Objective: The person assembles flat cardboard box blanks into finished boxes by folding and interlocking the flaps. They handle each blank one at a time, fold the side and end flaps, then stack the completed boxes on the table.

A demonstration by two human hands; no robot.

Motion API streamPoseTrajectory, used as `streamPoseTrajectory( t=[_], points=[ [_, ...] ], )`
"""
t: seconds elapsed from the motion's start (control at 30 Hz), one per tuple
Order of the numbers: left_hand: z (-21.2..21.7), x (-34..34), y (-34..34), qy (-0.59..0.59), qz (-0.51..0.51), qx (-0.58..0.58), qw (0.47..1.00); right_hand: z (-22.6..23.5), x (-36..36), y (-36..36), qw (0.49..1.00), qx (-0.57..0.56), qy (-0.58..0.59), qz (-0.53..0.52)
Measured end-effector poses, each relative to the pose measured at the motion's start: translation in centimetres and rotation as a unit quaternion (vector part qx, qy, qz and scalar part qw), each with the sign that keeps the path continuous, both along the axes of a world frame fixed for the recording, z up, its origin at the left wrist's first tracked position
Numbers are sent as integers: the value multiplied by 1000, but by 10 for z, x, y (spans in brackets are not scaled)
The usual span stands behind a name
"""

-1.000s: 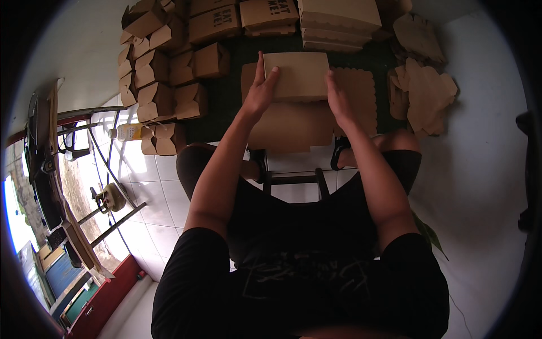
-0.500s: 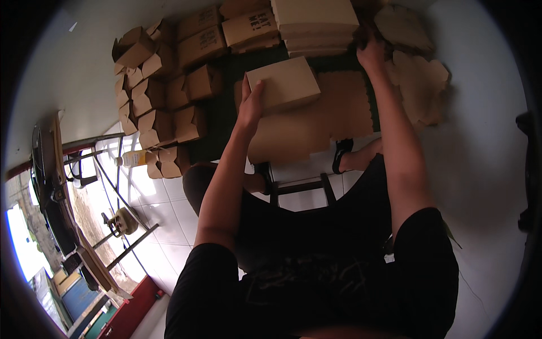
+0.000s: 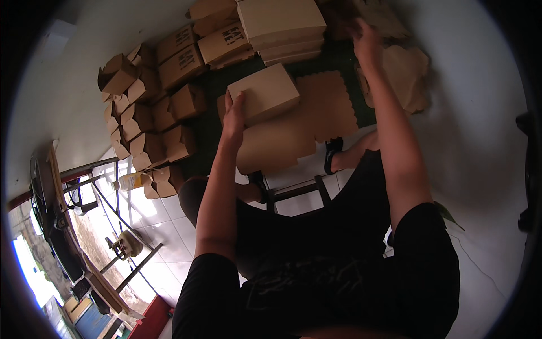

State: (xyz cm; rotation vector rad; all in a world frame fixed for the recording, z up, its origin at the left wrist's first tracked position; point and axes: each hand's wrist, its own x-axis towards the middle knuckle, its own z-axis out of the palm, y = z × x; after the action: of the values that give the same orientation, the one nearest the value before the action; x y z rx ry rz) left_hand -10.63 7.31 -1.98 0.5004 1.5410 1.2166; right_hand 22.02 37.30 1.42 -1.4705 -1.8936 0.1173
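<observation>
A closed tan cardboard box (image 3: 268,90) sits over flat brown cardboard sheets (image 3: 327,107) with a wavy edge. My left hand (image 3: 233,120) grips its left end, the thumb up along the top edge and the other fingers against the side. Farther off to the right, my right hand (image 3: 368,48) is raised near the loose brown cardboard pieces (image 3: 403,76). Its fingers look apart, slightly blurred, with nothing visible in them. Left of that hand rises a tall stack of pale flat cardboard (image 3: 282,25).
Several open brown boxes (image 3: 148,150) stand in rows on the left of the dark green surface (image 3: 212,127). Printed closed boxes (image 3: 226,42) lie at the back. A bottle with a yellow label (image 3: 131,181) is beside the nearest boxes. A metal frame (image 3: 138,263) stands at lower left.
The view has swung, so the boxes and stack appear farther left. My right hand has drawn away from the stack's right side toward the right. My left hand stays on the box.
</observation>
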Motion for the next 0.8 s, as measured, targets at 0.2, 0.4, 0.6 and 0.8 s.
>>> streamPoseTrajectory(
  t=[0.2,0.4,0.6,0.8],
  points=[
    [3,1,-2,-14,2,-9,1000,45,45,-73,998,24,48,-20],
    [4,2,-6,-32,10,-6,999,31,107,-113,983,85,-66,-150],
    [2,6,-14,-52,18,32,998,-13,160,-109,975,44,-63,-210],
    [21,32,-37,-65,9,51,997,-32,173,-104,991,-27,-56,-120]
  ],
)
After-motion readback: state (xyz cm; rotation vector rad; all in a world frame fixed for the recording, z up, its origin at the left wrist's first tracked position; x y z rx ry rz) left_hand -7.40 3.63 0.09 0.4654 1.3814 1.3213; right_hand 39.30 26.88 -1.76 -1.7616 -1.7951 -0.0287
